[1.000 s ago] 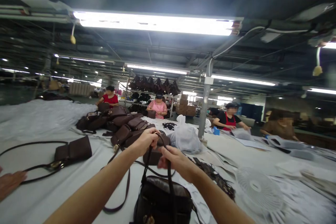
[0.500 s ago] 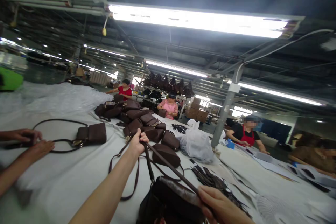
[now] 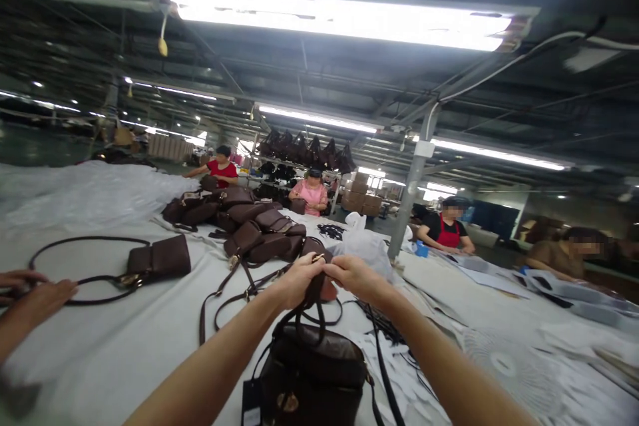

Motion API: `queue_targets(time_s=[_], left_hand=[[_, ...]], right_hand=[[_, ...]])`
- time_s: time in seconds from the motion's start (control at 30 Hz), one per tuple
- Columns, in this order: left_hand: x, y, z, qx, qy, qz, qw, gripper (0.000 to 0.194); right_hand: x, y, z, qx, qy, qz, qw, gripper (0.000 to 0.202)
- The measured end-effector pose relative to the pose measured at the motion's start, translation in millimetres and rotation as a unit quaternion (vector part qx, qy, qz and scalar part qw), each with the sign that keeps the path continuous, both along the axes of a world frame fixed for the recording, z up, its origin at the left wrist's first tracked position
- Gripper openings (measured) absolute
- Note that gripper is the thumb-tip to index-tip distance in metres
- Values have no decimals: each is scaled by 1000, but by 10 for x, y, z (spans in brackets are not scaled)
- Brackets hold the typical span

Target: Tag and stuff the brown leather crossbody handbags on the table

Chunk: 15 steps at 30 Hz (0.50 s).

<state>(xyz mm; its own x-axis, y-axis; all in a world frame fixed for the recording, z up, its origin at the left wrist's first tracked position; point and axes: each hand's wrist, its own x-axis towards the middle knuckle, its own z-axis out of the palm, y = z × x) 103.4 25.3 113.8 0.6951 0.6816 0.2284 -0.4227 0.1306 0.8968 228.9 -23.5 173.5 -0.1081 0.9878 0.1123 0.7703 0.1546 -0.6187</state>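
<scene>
A dark brown handbag (image 3: 312,373) stands close in front of me, with a round gold-coloured fitting and a dark tag at its left side. Above it, my left hand (image 3: 302,277) and my right hand (image 3: 355,274) meet, both with fingers closed on the bag's strap (image 3: 314,293). A small gold-coloured metal piece (image 3: 318,257) shows at the fingertips. Another length of strap (image 3: 382,366) hangs down to the right of the bag. Just beyond my hands lies a pile of brown handbags (image 3: 249,219), their straps trailing on the table.
At left, another person's hands (image 3: 40,299) hold the strap of a brown bag (image 3: 160,258). White plastic wrapping (image 3: 90,193) is heaped behind. A white plastic bag (image 3: 357,239), a metal post (image 3: 412,193) and a white fan (image 3: 504,363) are right. Several people work farther off.
My right hand has moved up and left from beside the bag to meet my left hand at the strap. The bag now faces me more upright, and my view has shifted right.
</scene>
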Motion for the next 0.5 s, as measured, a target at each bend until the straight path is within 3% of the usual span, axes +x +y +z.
queue_targets(time_s=[0.1,0.2,0.3,0.4,0.5], left_hand=[[-214,70,-49,56,57,21,997,27],[-572,219,-86,155,99,97,978,32],[-779,341,-173,129,49,132,982,41],[-645,336,-294,57,-3,123,991,24],[-351,252,-364,3,-58,96,994,25]], right_hand=[[147,-111,-16,-62,35,25,997,39],[535,-357,-12,-129,103,24,986,46],[805,-537,-37,-109,184,-26,977,53],[698,-517,-163,-79,266,-38,960,54],[360,-337,-349,-68,302,-45,950,53]])
